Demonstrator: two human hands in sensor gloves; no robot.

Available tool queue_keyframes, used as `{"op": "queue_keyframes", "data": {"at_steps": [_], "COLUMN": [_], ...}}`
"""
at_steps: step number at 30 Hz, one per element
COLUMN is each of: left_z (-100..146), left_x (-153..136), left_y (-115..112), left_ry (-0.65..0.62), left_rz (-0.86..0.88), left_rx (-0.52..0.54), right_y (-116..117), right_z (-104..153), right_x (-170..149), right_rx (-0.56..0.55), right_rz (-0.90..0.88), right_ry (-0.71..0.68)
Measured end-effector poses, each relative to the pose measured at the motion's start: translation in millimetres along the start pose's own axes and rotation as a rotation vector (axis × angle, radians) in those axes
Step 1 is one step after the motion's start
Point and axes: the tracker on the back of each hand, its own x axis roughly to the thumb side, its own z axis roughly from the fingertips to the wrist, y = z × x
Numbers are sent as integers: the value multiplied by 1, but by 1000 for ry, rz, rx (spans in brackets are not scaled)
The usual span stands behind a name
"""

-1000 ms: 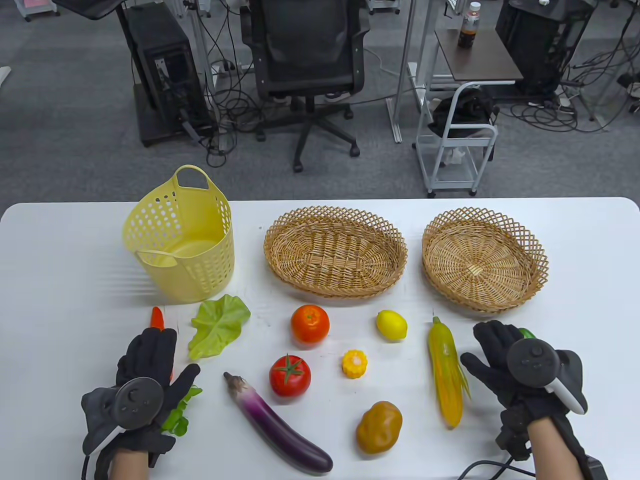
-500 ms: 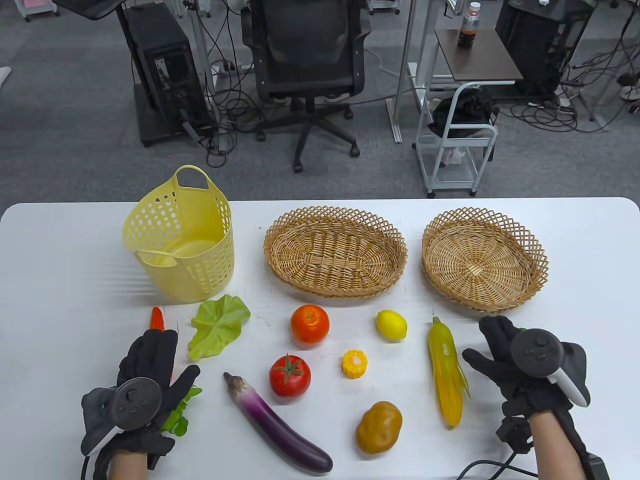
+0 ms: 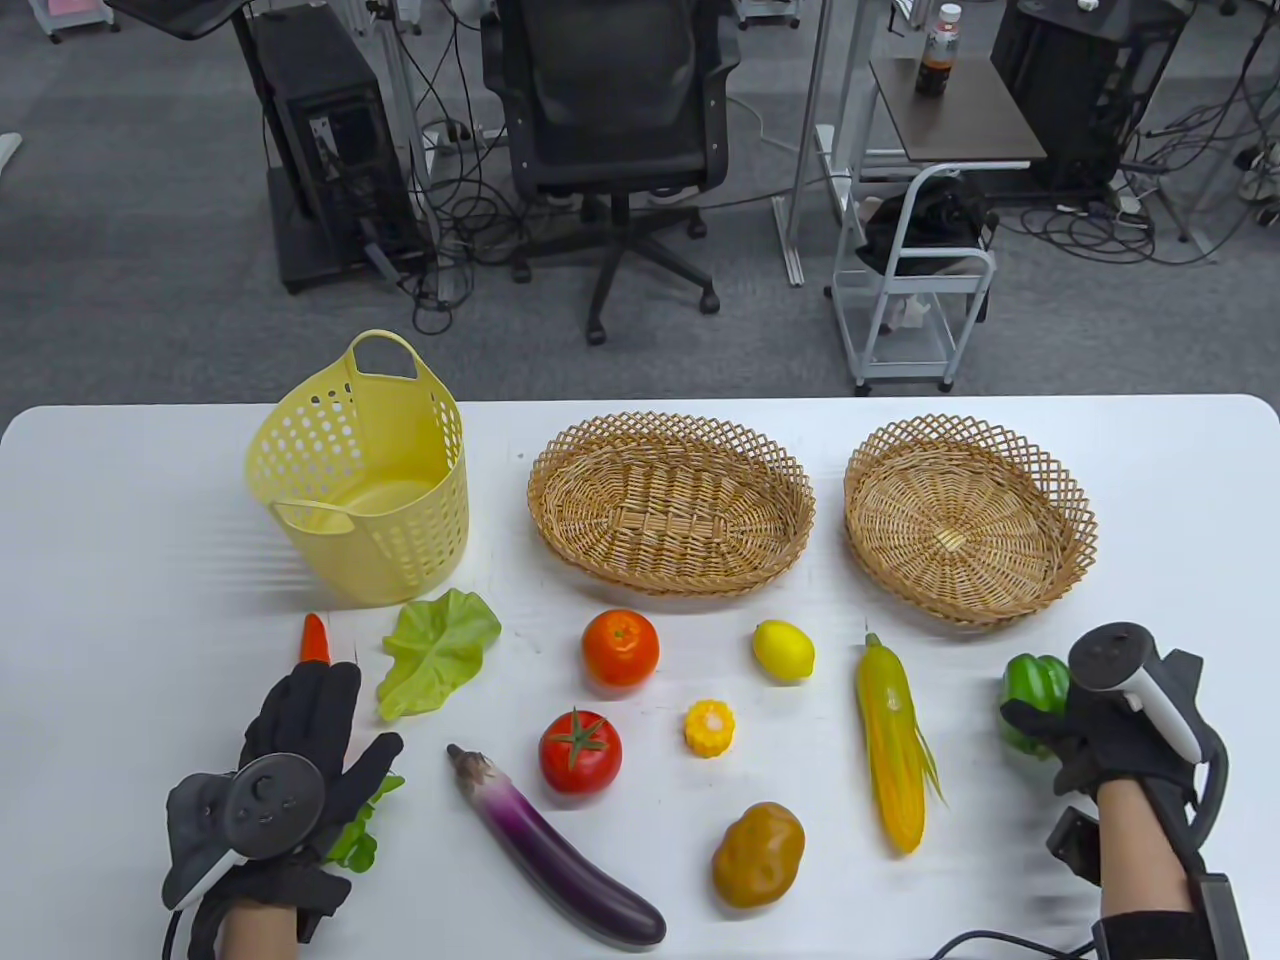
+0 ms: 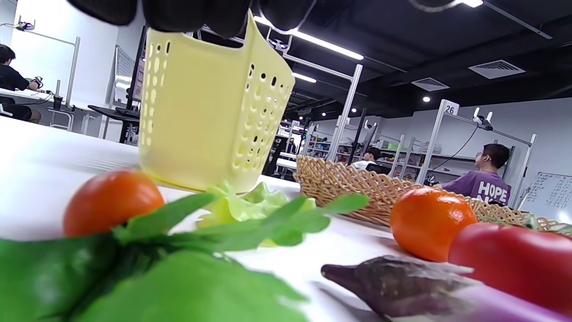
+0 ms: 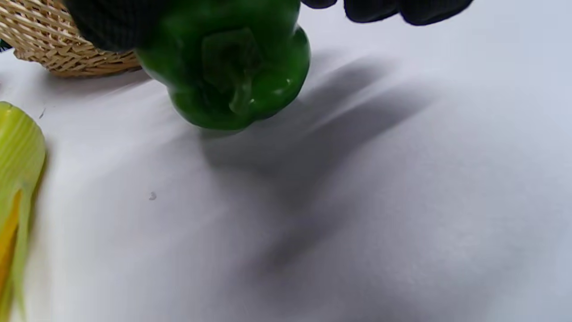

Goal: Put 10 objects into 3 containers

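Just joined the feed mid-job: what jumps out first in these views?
The right hand grips a green pepper near the round wicker basket. All three containers stand empty along the back, the yellow plastic basket at far left. The left hand rests over the carrot.

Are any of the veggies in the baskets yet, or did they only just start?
Only just started. The yellow basket, oval wicker basket and round wicker basket hold nothing. The right hand grips the green pepper, lifted off the table. The left hand rests on the carrot. Lettuce, orange, lemon, tomato, corn, corn piece, eggplant and potato wait.
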Motion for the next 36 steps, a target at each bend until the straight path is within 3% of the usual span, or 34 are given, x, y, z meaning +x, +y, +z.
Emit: {"op": "queue_keyframes", "data": {"at_steps": [3,11,17,20,26,31,36], "left_z": [0,-1,-1,0,0,2,2], "left_x": [0,3,5,4,2,1,-1], "left_y": [0,-2,-3,-2,0,1,3], "left_ry": [0,-17,-32,-36,-37,-28,-19], "left_rz": [-3,-2,5,22,42,41,40], "left_rx": [-2,-16,-20,-13,-8,8,18], "right_y": [1,13,12,-3,-56,-64,-65], "right_z": [1,5,11,21,35,14,-17], "right_x": [3,21,12,6,14,41,61], "right_rx": [24,-108,-197,-214,-233,-186,-117], "right_rz": [11,166,115,35,-319,-412,-526], "right_ry": [-11,18,19,15,-66,-105,-49]}}
